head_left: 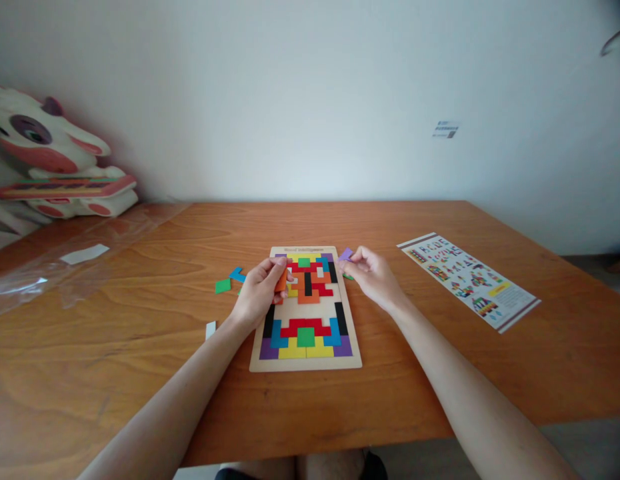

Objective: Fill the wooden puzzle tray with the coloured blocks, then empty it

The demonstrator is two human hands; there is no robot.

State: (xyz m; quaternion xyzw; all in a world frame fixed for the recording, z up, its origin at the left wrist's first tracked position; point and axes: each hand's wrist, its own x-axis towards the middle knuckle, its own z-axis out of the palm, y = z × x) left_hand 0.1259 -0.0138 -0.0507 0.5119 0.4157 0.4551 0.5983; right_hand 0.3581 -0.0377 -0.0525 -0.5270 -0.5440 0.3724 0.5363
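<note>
A wooden puzzle board (306,365) lies on the table, partly filled with coloured block pieces. Bare wood shows across its middle band. Above the board's left side, my left hand (263,288) pinches an orange puzzle piece (281,280) and hides part of the pattern. My right hand (373,275), just off the board's upper right edge, has a purple puzzle piece (346,254) between thumb and fingers. A bit of green shows under that hand. Left of the board lie a green piece (223,286), a blue piece (237,274) and a white piece (211,330).
On the right of the wooden table (390,393) rests a printed pattern sheet (470,281). Clear plastic wrapping (85,267) spreads over the left side. A cow-shaped toy keyboard (70,160) stands at the back left, and a wall (310,120) rises behind the table.
</note>
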